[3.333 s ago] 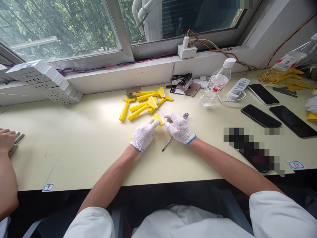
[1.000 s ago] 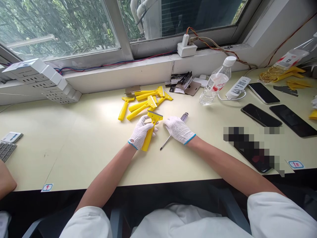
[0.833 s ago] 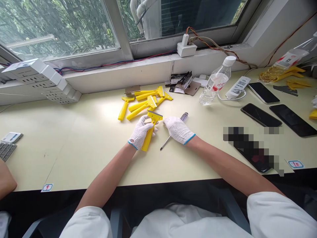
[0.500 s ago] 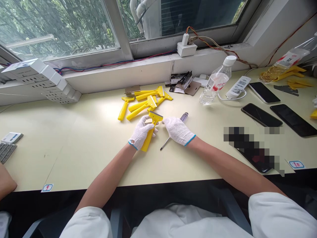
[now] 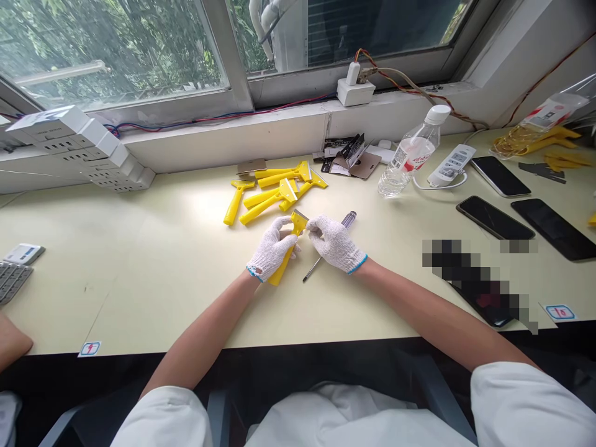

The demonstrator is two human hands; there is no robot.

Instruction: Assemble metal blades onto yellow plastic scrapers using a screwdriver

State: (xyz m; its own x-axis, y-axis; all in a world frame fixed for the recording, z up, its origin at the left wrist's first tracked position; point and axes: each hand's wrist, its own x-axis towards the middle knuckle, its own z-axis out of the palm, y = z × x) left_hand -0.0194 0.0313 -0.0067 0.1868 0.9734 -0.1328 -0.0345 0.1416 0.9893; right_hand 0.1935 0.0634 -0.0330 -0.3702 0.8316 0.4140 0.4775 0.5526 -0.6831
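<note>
A yellow scraper [image 5: 281, 268] is gripped by its handle in my left hand [image 5: 270, 251], which wears a white knit glove with a hole near the cuff. Its head, with a metal edge, points away from me and is turned partly to the side. My right hand [image 5: 334, 243], gloved too, has its fingers curled together right beside the scraper's head; whatever they pinch is hidden. Beneath my right hand a screwdriver [image 5: 349, 219] with a clear purple handle lies on the table. Beyond my hands is a pile of several yellow scrapers [image 5: 263, 207].
Black cardboard packaging [image 5: 349, 155] and a water bottle [image 5: 410, 155] stand near the sill. To the right are a power strip [image 5: 451, 165] and several phones [image 5: 496, 217]. White boxes [image 5: 93, 152] are stacked at left. Another person's arm [image 5: 13, 341] rests at the left edge.
The scraper's head has turned in my left hand, so its front looks narrower. My right fingers have curled in closer beside the head. The view has shifted slightly.
</note>
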